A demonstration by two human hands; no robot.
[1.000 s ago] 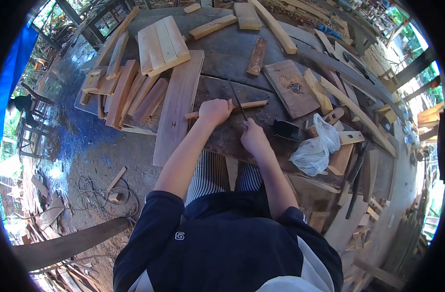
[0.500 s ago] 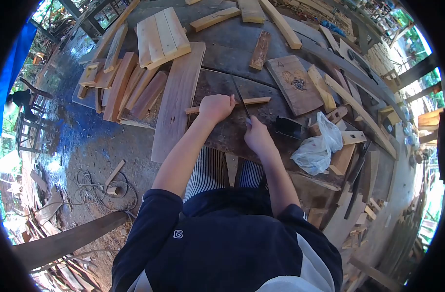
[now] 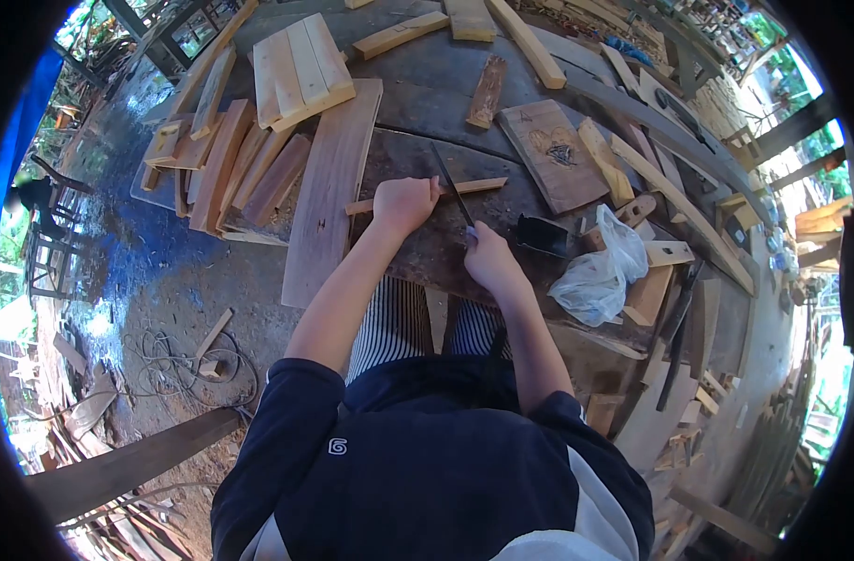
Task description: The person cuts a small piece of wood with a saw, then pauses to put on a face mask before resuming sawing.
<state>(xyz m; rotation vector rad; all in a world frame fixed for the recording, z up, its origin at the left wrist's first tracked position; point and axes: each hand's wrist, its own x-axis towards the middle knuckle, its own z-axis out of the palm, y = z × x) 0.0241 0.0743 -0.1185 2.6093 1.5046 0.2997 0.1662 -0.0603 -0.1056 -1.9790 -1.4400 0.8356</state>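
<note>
- wood strip [image 3: 483,184] is lying crosswise on the workbench [image 3: 403,154], near its front edge, bare top showing beyond.
- left hand [image 3: 403,201] is clamping it, fingers closed.
- right hand [image 3: 488,260] is gripping a dark blade [image 3: 443,168] crossing the strip.

Wood strip [image 3: 478,185]: thin, narrow, pale-tan stick w/ a squared section, lying flat on the dark counter [image 3: 427,252], running approx. left-right w/ the right end angled slightly away from the person. Mid part is hidden under the left hand [image 3: 403,201], which is clamped over it, so only a short stub shows at the left end and a longer stretch at the right. Thin dark tool [image 3: 445,170]: long, straight, slim, blackish; blade or file, can't tell. It lies diagonally across the strip, crossing it just right of the left hand, tip pointing away from the person. Near end is gripped in the right hand [image 3: 488,262], fingers closed round it.
</note>
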